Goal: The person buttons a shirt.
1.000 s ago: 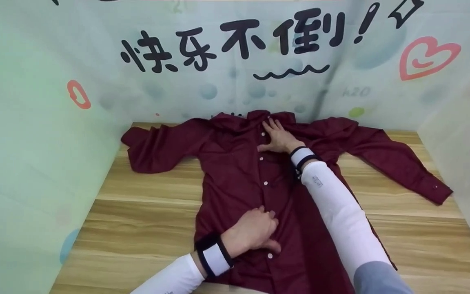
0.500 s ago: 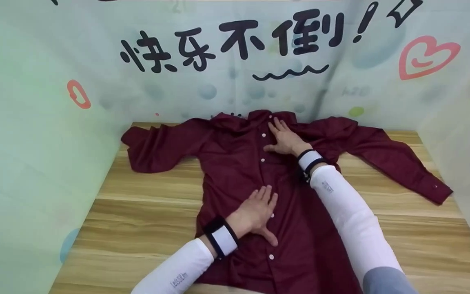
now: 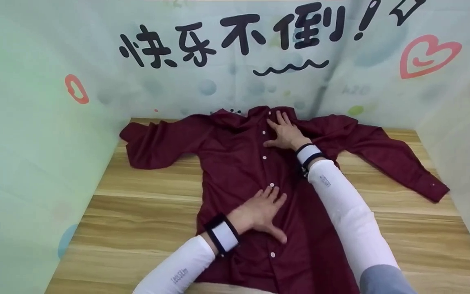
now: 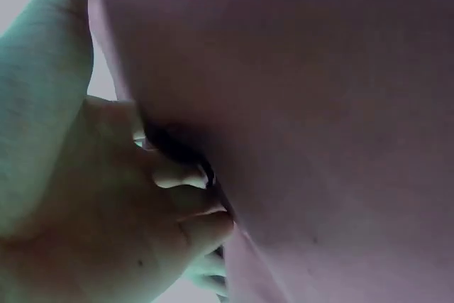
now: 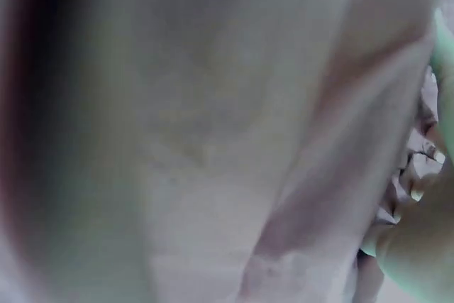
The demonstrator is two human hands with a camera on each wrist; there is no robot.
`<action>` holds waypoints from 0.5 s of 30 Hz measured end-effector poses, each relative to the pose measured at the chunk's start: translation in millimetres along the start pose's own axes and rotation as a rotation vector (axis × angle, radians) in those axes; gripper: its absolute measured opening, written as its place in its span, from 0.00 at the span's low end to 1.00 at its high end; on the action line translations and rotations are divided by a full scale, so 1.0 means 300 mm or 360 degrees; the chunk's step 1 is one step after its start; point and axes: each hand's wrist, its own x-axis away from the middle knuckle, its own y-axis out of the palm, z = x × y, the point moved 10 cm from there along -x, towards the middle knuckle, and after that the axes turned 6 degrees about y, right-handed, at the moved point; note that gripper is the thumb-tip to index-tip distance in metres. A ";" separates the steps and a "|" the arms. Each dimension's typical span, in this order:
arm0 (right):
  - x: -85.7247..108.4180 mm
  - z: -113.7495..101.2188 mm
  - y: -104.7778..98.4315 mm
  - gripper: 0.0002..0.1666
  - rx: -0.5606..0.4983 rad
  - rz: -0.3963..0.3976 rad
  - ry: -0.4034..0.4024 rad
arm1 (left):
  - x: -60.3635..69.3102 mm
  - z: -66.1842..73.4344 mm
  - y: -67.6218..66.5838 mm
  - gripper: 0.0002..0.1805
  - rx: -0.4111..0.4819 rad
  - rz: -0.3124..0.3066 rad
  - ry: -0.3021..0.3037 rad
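A dark red long-sleeved shirt (image 3: 235, 163) lies front up with its sleeves spread and its collar at the back. White buttons run down its front. My left hand (image 3: 261, 212) rests on the lower front with fingers and thumb spread straight across the button strip. Just below the collar, my right hand (image 3: 287, 135) lies on the cloth beside the top buttons, fingers spread. In the left wrist view the left hand (image 4: 128, 225) touches the shirt cloth. The right wrist view is blurred; part of the right hand (image 5: 418, 239) shows at its right edge against the fabric.
Beneath the shirt is a wood-grain table (image 3: 145, 220). A pale printed sheet (image 3: 218, 90) with black lettering stands along the back, and similar sheets wall the left and right sides. The shirt's left-hand sleeve is folded up; its right-hand sleeve (image 3: 394, 159) stretches toward the right wall.
My left hand, earlier with bent fingers on the lower front, has spread its fingers flat and shifted slightly right. My right hand has moved a little to the right near the collar.
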 end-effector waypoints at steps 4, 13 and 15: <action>0.081 -0.051 -0.047 0.43 -0.0080 0.0133 -0.0139 | 0.020 -0.112 -0.055 0.60 0.0207 0.0152 -0.0021; 0.438 -0.035 0.062 0.52 -0.0102 0.0043 -0.0256 | 0.078 -0.286 0.023 0.69 0.0222 0.0018 -0.0200; 0.499 0.023 0.111 0.58 -0.0089 -0.0102 -0.0159 | 0.079 -0.305 0.023 0.71 0.0196 0.0007 -0.0241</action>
